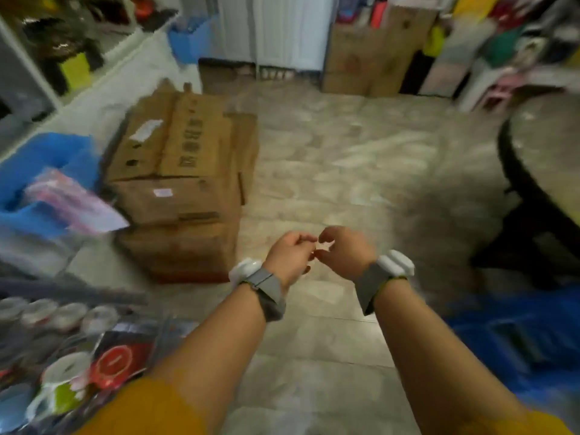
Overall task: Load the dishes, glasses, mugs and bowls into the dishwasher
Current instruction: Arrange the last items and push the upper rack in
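I judge this to be a gap between loads: neither hand carries anything and no dishwasher shows anywhere in the head view. My left hand (pixel 290 254) and right hand (pixel 343 251) hang out in front at about six o'clock of the frame's centre, fingers loosely curled and holding nothing, fingertips nearly meeting.

The task's things I can make out sit at eight o'clock, down in the lower left corner: a mug with a green band (pixel 59 392) among blurred packets, and beyond it a row of pale round tops (pixel 59 315) that may be cups or glasses; I cannot tell which through the motion blur. The next move, I think, calls for turning toward that corner and taking hold of the mug, then finding the dishwasher.

The floor (pixel 329 171) is pale tile. Stacked cardboard boxes (pixel 179 183) stand at ten o'clock, a blue bin (pixel 47 158) at nine, a dark-edged round table (pixel 539 158) at three, more cartons (pixel 373 48) against the far wall at twelve.
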Demonstrator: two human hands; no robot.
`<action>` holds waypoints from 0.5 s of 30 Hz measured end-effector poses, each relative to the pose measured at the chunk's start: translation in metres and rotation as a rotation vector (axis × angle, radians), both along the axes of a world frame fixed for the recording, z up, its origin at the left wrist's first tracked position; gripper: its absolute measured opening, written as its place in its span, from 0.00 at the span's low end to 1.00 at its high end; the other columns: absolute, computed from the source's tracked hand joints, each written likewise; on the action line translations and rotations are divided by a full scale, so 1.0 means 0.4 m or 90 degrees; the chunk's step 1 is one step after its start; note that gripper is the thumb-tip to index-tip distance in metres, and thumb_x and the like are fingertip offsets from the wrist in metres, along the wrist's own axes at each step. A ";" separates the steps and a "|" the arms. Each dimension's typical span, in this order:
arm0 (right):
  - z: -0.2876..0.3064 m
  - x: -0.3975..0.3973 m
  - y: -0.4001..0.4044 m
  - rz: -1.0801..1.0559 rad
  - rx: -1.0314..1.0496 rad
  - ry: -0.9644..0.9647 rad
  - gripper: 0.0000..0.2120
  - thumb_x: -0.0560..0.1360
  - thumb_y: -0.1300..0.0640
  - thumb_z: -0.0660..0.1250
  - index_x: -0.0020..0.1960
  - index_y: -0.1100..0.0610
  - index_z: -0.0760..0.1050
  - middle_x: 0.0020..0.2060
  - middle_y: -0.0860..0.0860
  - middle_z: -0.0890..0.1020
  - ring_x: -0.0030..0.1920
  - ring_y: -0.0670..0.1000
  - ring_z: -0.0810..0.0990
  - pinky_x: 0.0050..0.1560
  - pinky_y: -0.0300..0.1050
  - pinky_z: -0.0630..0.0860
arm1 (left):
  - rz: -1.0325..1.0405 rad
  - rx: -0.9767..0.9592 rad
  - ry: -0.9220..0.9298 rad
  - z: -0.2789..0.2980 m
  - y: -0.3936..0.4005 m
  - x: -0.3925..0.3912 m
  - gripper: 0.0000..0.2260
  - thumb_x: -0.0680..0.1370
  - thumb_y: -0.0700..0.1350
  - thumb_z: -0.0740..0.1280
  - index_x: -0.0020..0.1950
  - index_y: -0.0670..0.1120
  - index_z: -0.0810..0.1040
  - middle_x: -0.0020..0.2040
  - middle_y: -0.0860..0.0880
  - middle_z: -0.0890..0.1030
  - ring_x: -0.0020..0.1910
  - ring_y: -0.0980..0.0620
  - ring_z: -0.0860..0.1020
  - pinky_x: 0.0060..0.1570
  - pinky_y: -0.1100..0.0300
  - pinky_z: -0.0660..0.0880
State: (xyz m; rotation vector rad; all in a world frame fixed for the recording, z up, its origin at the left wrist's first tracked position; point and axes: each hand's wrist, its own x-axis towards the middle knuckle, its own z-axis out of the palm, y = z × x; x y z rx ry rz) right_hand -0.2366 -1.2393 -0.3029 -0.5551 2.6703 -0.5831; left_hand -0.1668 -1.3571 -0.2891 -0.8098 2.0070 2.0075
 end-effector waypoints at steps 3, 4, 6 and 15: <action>0.075 -0.116 0.269 -0.111 0.005 0.012 0.17 0.74 0.48 0.69 0.61 0.53 0.76 0.58 0.52 0.79 0.54 0.54 0.79 0.49 0.43 0.74 | -0.097 -0.006 0.045 0.049 0.255 -0.164 0.06 0.80 0.41 0.61 0.52 0.48 0.76 0.49 0.47 0.78 0.46 0.52 0.77 0.47 0.56 0.76; 0.098 -0.150 0.391 -0.165 0.015 0.027 0.17 0.74 0.48 0.69 0.60 0.53 0.76 0.56 0.53 0.80 0.53 0.54 0.79 0.49 0.43 0.74 | -0.144 0.007 0.054 0.066 0.369 -0.220 0.06 0.80 0.41 0.61 0.53 0.48 0.77 0.48 0.47 0.79 0.46 0.52 0.76 0.48 0.55 0.76; 0.145 -0.195 0.617 -0.268 0.014 0.029 0.16 0.73 0.49 0.69 0.58 0.55 0.78 0.53 0.54 0.81 0.52 0.55 0.80 0.48 0.43 0.74 | -0.258 -0.013 0.062 0.101 0.593 -0.315 0.08 0.80 0.41 0.60 0.54 0.47 0.77 0.47 0.47 0.78 0.46 0.52 0.76 0.49 0.54 0.77; 0.242 -0.349 1.073 -0.504 -0.034 0.071 0.12 0.73 0.51 0.70 0.54 0.55 0.78 0.50 0.53 0.81 0.51 0.53 0.79 0.43 0.41 0.69 | -0.493 -0.004 0.145 0.171 1.039 -0.605 0.08 0.78 0.39 0.61 0.49 0.50 0.78 0.42 0.47 0.79 0.41 0.51 0.76 0.36 0.57 0.73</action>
